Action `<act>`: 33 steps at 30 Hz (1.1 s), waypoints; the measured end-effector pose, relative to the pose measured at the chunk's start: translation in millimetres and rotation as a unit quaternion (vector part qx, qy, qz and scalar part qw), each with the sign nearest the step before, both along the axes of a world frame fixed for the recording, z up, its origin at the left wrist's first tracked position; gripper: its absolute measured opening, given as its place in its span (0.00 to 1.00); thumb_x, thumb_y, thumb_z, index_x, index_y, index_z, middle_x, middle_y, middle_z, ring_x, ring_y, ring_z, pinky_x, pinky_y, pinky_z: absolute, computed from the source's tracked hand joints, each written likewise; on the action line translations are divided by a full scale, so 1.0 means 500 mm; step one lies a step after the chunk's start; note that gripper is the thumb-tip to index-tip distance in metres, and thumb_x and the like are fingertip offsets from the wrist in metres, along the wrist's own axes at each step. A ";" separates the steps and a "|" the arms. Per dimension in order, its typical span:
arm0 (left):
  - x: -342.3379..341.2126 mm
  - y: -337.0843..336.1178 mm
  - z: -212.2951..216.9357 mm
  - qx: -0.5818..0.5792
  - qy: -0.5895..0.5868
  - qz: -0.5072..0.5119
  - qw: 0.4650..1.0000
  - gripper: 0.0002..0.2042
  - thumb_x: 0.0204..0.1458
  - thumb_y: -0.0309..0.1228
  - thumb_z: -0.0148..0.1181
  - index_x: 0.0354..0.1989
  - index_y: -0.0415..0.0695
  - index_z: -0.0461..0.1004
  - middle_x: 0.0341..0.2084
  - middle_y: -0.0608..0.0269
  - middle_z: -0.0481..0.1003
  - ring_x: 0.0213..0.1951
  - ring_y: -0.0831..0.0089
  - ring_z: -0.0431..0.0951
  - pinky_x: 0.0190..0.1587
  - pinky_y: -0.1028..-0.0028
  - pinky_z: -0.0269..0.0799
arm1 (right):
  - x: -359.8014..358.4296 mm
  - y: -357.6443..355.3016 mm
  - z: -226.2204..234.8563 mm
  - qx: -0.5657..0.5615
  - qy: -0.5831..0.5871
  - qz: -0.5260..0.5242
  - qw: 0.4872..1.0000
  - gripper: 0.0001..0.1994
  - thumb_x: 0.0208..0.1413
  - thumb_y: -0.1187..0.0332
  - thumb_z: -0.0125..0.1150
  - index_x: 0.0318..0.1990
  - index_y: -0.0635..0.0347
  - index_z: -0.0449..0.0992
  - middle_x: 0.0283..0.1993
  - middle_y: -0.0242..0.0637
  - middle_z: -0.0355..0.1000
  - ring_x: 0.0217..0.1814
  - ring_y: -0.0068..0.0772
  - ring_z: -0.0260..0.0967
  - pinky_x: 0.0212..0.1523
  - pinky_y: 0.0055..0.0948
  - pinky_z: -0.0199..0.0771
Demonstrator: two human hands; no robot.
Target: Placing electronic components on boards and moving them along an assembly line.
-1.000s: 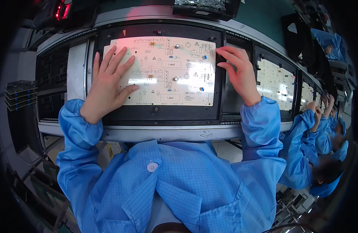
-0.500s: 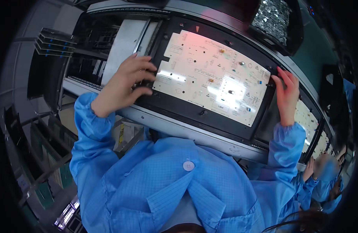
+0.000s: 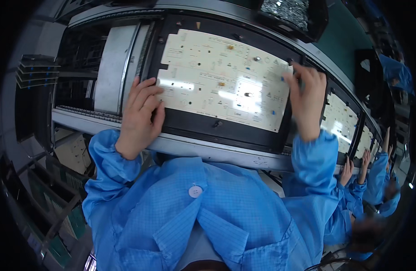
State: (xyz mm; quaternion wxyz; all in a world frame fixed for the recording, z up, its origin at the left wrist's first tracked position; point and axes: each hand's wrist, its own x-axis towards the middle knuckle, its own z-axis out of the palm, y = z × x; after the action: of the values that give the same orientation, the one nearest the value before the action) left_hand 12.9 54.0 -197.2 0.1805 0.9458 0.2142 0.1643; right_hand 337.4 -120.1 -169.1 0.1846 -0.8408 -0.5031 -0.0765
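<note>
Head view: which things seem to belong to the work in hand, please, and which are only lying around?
Seem to belong to the work:
pale circuit board, between the hands
black frame around it
left hand and right hand, at its sides

Apparently only lying around:
black box of silvery bits, top
stacked boards, far left
green boards, lower left

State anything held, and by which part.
The left hand holds nothing visible; whether the right hand grips anything by the edge of the board cannot be told.

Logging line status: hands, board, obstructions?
Left hand, right hand at opposite ends of cream rectangular circuit board. Board in black rectangular frame. Bright glare across board.
</note>
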 end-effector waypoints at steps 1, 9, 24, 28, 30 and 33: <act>-0.001 -0.002 0.007 0.005 0.005 0.011 1.000 0.10 0.47 0.22 0.65 0.37 0.38 0.73 0.46 0.56 0.73 0.58 0.52 0.69 0.69 0.49 0.56 | -0.025 -0.009 0.008 0.029 0.020 0.114 0.993 0.14 0.46 0.73 0.70 0.43 0.61 0.79 0.38 0.38 0.74 0.40 0.43 0.67 0.42 0.35 0.68; -0.010 0.092 -0.001 -0.059 -0.041 0.004 0.997 0.17 0.46 0.22 0.66 0.47 0.42 0.75 0.49 0.57 0.70 0.54 0.55 0.66 0.57 0.61 0.66 | -0.250 -0.013 -0.081 0.014 0.198 0.328 0.924 0.10 0.47 0.73 0.70 0.34 0.61 0.74 0.31 0.40 0.70 0.35 0.44 0.70 0.34 0.37 0.72; 0.086 0.196 -0.002 -0.038 -0.081 -0.073 0.993 0.15 0.48 0.26 0.67 0.45 0.38 0.77 0.48 0.55 0.71 0.52 0.54 0.71 0.54 0.64 0.69 | -0.068 0.006 0.001 0.007 0.150 0.021 0.989 0.06 0.59 0.73 0.60 0.43 0.62 0.75 0.25 0.41 0.72 0.25 0.34 0.71 0.27 0.28 0.69; 0.140 0.220 -0.033 0.004 -0.066 -0.005 0.998 0.14 0.48 0.29 0.68 0.42 0.37 0.77 0.42 0.53 0.72 0.48 0.55 0.71 0.51 0.65 0.70 | 0.017 0.091 -0.034 0.021 0.115 0.122 0.986 0.10 0.56 0.74 0.62 0.45 0.65 0.76 0.36 0.44 0.73 0.34 0.39 0.73 0.35 0.31 0.73; 0.149 0.220 -0.043 -0.016 -0.078 0.027 0.996 0.11 0.47 0.27 0.68 0.37 0.37 0.76 0.40 0.54 0.72 0.45 0.56 0.72 0.48 0.65 0.70 | 0.017 0.145 -0.055 0.029 0.152 0.159 0.975 0.12 0.55 0.74 0.62 0.46 0.65 0.77 0.39 0.45 0.73 0.37 0.42 0.73 0.37 0.32 0.73; 0.153 0.212 -0.057 -0.045 -0.095 0.059 0.993 0.11 0.47 0.26 0.68 0.38 0.37 0.76 0.40 0.54 0.72 0.44 0.56 0.72 0.48 0.65 0.70 | 0.003 0.215 -0.101 0.119 0.141 0.217 0.958 0.09 0.52 0.76 0.63 0.41 0.65 0.78 0.36 0.44 0.73 0.38 0.48 0.73 0.40 0.35 0.74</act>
State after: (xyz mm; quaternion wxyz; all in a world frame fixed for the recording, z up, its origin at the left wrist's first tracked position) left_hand 89.2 159.8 -225.9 0.2326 0.9025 0.2589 0.2538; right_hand 339.0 -12.6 -219.8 0.3644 -0.6854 -0.6299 0.0258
